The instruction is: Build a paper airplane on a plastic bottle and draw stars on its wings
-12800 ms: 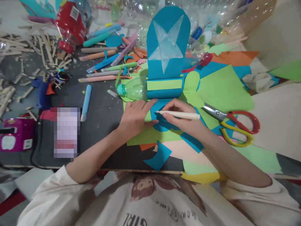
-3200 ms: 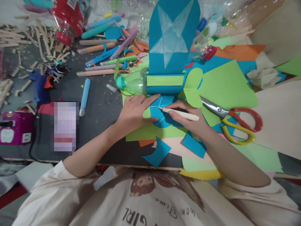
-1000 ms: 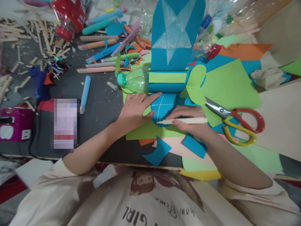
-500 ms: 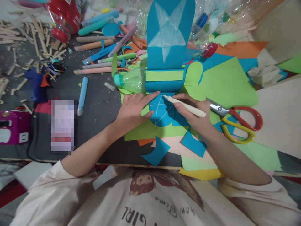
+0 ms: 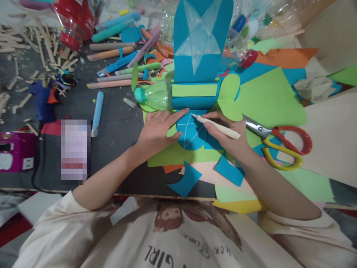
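Note:
A white marker pen (image 5: 220, 127) is pinched in my right hand (image 5: 230, 130), its tip at the upper part of a rounded blue paper flap (image 5: 192, 139). White lines of a star outline cross this flap. My left hand (image 5: 160, 128) lies with fingers apart, its index finger pressing the flap's upper left edge. The flap joins a clear green-capped bottle (image 5: 157, 95) wrapped in blue paper with a light green strip (image 5: 195, 90). Above it rises another blue flap (image 5: 181, 67) bearing a filled white star. A green paper heart shape (image 5: 231, 93) sticks out at the bottle's right.
Scissors with red and yellow handles (image 5: 279, 139) lie right of my right hand. Blue paper scraps (image 5: 185, 180) sit near the table edge. A phone (image 5: 74, 149), a blue glue gun (image 5: 43, 98), several markers (image 5: 119, 54) and wooden sticks (image 5: 41, 41) are on the left.
My right hand and the marker have shifted slightly left, the tip now at the top of the star outline. My left hand stays in place.

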A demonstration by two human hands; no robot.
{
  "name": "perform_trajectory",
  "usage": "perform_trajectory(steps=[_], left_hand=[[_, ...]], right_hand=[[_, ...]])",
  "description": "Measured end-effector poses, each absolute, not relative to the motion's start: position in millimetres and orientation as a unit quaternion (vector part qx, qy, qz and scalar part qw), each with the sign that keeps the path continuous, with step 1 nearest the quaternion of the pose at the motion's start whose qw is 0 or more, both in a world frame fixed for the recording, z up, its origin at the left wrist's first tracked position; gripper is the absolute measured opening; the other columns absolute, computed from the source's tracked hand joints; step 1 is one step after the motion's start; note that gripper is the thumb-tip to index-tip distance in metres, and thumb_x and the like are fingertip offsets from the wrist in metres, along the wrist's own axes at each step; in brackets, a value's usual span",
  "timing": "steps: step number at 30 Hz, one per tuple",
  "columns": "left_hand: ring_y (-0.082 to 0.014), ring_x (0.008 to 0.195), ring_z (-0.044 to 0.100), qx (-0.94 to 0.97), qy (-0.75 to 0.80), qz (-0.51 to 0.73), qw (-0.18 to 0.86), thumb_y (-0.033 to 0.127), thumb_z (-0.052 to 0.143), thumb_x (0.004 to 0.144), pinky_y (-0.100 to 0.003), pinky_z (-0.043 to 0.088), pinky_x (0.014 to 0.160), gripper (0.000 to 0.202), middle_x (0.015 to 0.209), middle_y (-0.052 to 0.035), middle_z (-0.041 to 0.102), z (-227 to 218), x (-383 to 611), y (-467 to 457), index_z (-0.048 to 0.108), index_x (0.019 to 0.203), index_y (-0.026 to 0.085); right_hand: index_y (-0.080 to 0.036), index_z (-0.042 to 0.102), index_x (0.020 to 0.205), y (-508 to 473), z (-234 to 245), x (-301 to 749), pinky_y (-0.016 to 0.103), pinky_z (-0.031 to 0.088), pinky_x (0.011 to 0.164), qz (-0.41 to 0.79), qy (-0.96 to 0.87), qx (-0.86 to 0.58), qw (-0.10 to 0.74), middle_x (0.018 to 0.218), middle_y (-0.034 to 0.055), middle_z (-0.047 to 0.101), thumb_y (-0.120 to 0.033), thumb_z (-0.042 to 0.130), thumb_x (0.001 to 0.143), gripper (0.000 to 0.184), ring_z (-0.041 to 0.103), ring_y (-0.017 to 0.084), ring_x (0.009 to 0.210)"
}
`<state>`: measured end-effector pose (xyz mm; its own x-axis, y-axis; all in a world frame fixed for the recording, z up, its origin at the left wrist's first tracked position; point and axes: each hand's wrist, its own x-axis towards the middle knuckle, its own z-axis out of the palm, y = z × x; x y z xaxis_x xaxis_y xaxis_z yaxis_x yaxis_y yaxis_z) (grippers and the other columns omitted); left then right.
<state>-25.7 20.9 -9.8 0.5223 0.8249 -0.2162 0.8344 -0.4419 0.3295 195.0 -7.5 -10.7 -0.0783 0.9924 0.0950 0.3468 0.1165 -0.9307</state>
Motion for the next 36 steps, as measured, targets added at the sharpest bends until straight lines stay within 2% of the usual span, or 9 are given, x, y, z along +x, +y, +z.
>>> perform_trajectory(steps=[7, 12, 21, 27, 36], left_hand=[[-0.0277, 0.099, 0.053, 0.85, 0.49, -0.009, 0.196, 0.046, 0.045, 0.097, -0.036, 0.032, 0.082, 0.056, 0.105, -0.007, 0.06, -10.5, -25.7, 20.3, 0.04, 0.15, 0.029], [-0.0285, 0.1, 0.054, 0.846, 0.494, -0.02, 0.2, 0.045, 0.047, 0.097, -0.036, 0.032, 0.083, 0.057, 0.108, -0.0072, 0.06, -8.7, -24.7, 20.5, 0.038, 0.151, 0.031], [-0.0275, 0.099, 0.053, 0.847, 0.491, -0.011, 0.204, 0.041, 0.048, 0.096, -0.036, 0.033, 0.084, 0.057, 0.107, -0.0073, 0.06, -8.4, -25.3, 20.2, 0.039, 0.151, 0.03], [-0.0266, 0.097, 0.052, 0.847, 0.492, 0.001, 0.201, 0.038, 0.049, 0.095, -0.036, 0.033, 0.082, 0.056, 0.105, -0.0067, 0.06, -9.8, -25.7, 19.9, 0.041, 0.15, 0.029], [-0.026, 0.096, 0.052, 0.846, 0.494, -0.006, 0.2, 0.041, 0.049, 0.095, -0.035, 0.033, 0.082, 0.056, 0.104, -0.0062, 0.061, -8.9, -26.6, 21.0, 0.041, 0.15, 0.029]], right_hand=[[-0.023, 0.068, 0.088, -8.5, -10.4, 196.7, 0.034, 0.057, 0.067, 0.428, -0.612, -0.541, 0.388, 0.085, 0.0048, 0.074, -0.038, 0.068, 0.085, 0.016, 0.068, 0.02, 0.075], [-0.024, 0.065, 0.083, -7.1, -19.2, 199.2, 0.036, 0.055, 0.068, 0.41, -0.643, -0.504, 0.406, 0.08, 0.0039, 0.072, -0.028, 0.065, 0.084, 0.004, 0.067, 0.02, 0.073], [-0.025, 0.059, 0.068, -2.7, -14.9, 202.2, 0.031, 0.046, 0.052, 0.374, -0.68, -0.498, 0.387, 0.063, 0.0012, 0.064, -0.013, 0.054, 0.074, 0.014, 0.059, 0.018, 0.058], [-0.024, 0.055, 0.057, -2.1, -13.7, 202.7, 0.029, 0.038, 0.046, 0.392, -0.661, -0.53, 0.357, 0.052, -0.0003, 0.058, -0.013, 0.049, 0.066, 0.015, 0.053, 0.016, 0.049], [-0.023, 0.052, 0.053, -3.1, -4.4, 207.2, 0.03, 0.032, 0.045, 0.464, -0.65, -0.516, 0.31, 0.048, -0.0009, 0.054, -0.018, 0.049, 0.066, 0.015, 0.042, 0.014, 0.044]])
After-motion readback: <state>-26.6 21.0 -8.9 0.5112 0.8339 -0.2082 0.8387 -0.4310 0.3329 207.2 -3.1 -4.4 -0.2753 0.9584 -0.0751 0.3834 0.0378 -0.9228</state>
